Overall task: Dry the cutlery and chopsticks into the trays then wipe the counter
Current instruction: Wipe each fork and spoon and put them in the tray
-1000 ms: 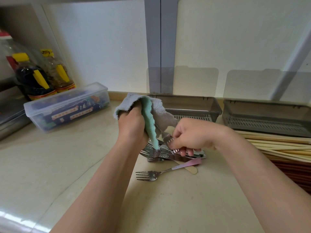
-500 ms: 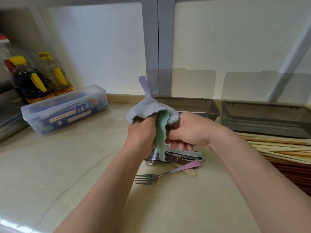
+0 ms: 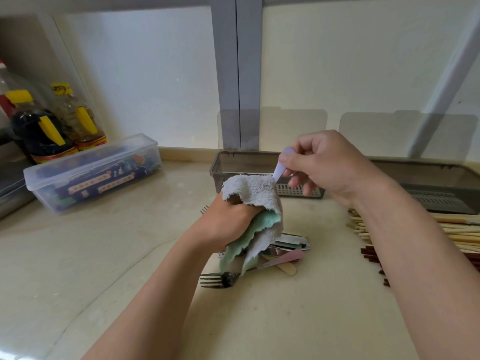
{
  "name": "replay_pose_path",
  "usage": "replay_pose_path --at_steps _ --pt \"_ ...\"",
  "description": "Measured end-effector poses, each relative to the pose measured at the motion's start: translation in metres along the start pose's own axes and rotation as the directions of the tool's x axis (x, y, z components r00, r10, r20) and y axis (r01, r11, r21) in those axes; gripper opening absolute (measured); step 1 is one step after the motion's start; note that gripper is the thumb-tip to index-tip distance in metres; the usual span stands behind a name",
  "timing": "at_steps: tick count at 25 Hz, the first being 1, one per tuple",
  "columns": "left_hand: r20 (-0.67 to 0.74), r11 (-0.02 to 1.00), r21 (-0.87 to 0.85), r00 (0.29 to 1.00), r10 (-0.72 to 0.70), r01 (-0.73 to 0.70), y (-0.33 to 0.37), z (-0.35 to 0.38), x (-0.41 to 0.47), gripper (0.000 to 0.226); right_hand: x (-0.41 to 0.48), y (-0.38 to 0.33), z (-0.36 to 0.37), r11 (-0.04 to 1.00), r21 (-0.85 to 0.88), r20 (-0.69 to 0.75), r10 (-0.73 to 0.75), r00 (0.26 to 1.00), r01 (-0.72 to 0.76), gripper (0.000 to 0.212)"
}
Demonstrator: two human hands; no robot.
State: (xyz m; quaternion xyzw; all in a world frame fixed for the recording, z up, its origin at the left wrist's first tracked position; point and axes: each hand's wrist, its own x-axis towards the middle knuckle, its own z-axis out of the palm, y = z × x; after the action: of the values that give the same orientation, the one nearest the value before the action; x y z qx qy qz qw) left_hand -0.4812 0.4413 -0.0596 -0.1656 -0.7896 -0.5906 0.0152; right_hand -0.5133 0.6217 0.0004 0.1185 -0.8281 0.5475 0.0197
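Note:
My left hand [image 3: 224,222] grips a grey and green cloth [image 3: 255,203] wrapped round the lower end of a utensil. My right hand [image 3: 322,165] pinches that utensil's lilac handle [image 3: 281,165], which sticks up out of the cloth; its working end is hidden. Below the cloth a pile of cutlery [image 3: 288,246] lies on the counter, with a pink-handled fork [image 3: 220,279] at the front. Two grey trays stand at the back: one [image 3: 233,165] behind my hands, another [image 3: 436,183] to the right. Pale and dark chopsticks [image 3: 457,229] lie at the right.
A clear plastic box [image 3: 93,172] with packets sits at the back left, with two yellow-capped bottles [image 3: 44,128] behind it. A steel edge [image 3: 10,196] shows at the far left. The beige counter [image 3: 78,255] meets a white wall panel behind the trays.
My right hand picked a utensil from the pile, then let go of the cloth and rose to pinch the lilac handle. The left hand with the cloth moved slightly right around the utensil.

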Motion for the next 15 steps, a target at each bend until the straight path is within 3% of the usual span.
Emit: replay_pose_path --at_steps 6,11,15 --pt "0.03 0.998 -0.018 0.997 0.065 -0.065 -0.002 0.0 0.004 0.037 0.008 0.003 -0.008 0.986 0.163 -0.209 0.013 0.978 0.022 0.023" --pt "-0.071 1.0 -0.007 0.997 0.013 -0.013 -0.007 -0.004 0.009 0.021 0.012 0.005 -0.008 0.972 0.232 -0.282 0.027 0.959 0.041 0.018" --pt "-0.102 0.999 -0.028 0.994 -0.039 0.036 -0.009 -0.008 0.012 0.022 0.014 0.007 -0.008 0.97 0.228 -0.327 -0.004 0.945 0.083 0.02"
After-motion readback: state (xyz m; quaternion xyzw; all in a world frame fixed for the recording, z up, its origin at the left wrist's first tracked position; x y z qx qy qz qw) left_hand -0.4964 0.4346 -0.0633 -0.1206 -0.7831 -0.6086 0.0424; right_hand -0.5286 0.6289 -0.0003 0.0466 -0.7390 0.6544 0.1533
